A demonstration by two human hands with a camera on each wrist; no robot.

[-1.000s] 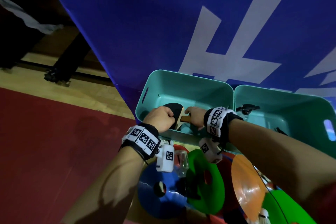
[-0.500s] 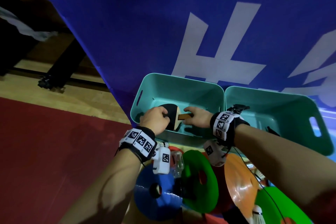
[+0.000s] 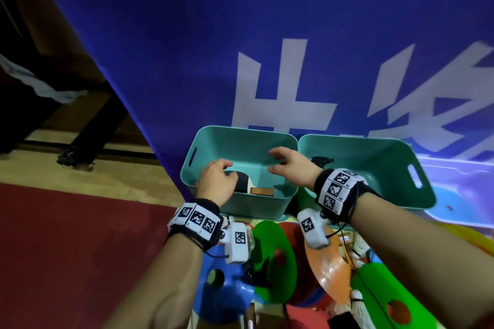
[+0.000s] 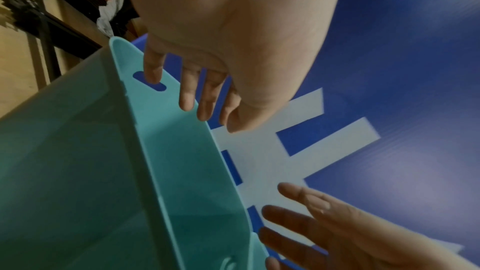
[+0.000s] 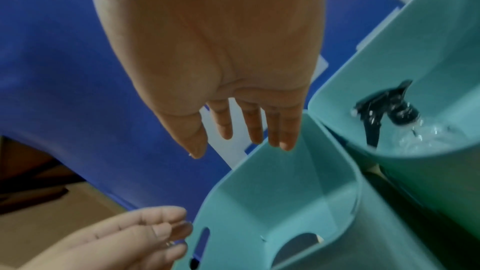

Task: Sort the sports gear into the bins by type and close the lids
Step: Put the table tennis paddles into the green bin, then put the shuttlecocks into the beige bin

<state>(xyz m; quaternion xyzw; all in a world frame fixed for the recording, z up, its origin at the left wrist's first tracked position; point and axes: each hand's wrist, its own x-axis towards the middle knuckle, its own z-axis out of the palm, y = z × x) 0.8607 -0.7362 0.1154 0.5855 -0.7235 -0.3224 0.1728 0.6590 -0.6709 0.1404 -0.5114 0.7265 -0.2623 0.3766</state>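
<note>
Two teal bins stand side by side, touching, against a blue banner printed with large white characters. The left bin holds a table-tennis paddle lying on its floor, black rubber face toward the left wall and wooden handle pointing right; part of the blade is hidden behind the left hand. The right bin holds a clear spray bottle with a black trigger head, seen most plainly from the right wrist.

The left hand hangs over the near left part of the left bin, above the paddle, fingers loosely extended and apart, holding nothing. The right hand hovers over the right half of the same bin, fingers relaxed and slightly spread, thumb apart from the forefinger, likewise empty. Neither hand touches the paddle or the bin rim, as far as the views show. Each wrist carries a black band with square black-and-white markers and a small white camera unit.

In front of the bins, nearer the person, lies a pile of unsorted gear: a blue disc cone, a green disc cone, an orange disc cone, a second green one at the lower right, and a white shuttlecock. The floor to the left is red matting bordered by pale wood.
</note>
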